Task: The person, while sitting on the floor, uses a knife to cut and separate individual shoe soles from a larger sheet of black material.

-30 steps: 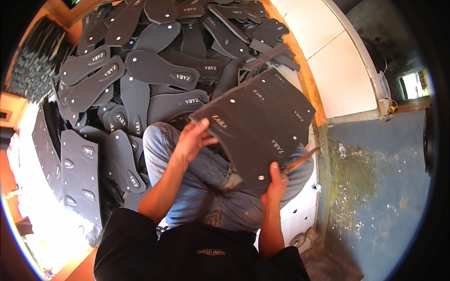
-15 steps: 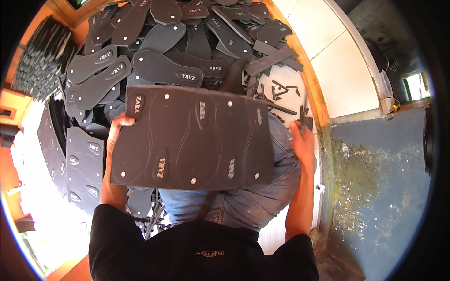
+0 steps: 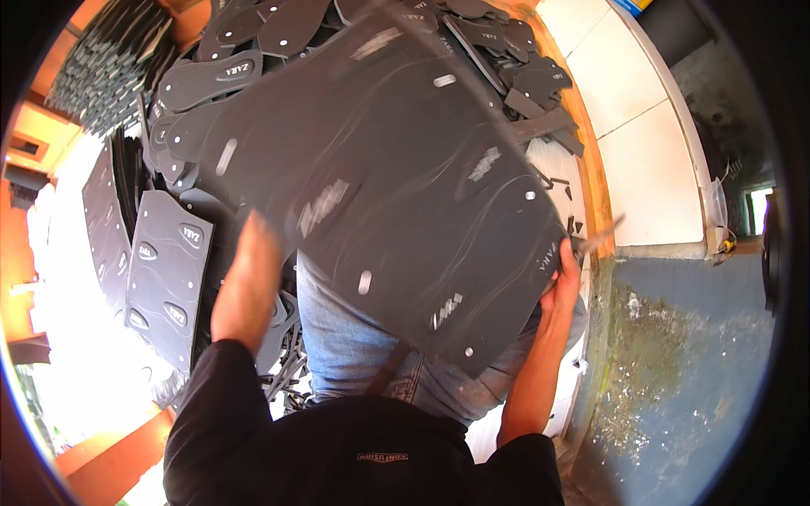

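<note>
A large dark sheet of sole material, marked with curved sole outlines, white dots and pale lettering, is tilted above my lap and blurred by motion. My right hand grips its right edge. From that same hand sticks out a thin pointed tool, whose kind I cannot make out. My left hand is at the sheet's lower left edge, its fingers smeared by motion; whether it touches the sheet is unclear.
Cut-out dark soles lie heaped beyond the sheet. More uncut sheets lean at the left, below a stack of dark pieces. Offcut strips lie at the right by a wooden edge.
The sheet has turned clockwise, its left side swinging up and away. My right hand, apart from the sheet before, now grips its edge. My left hand has moved rightward and nearer.
</note>
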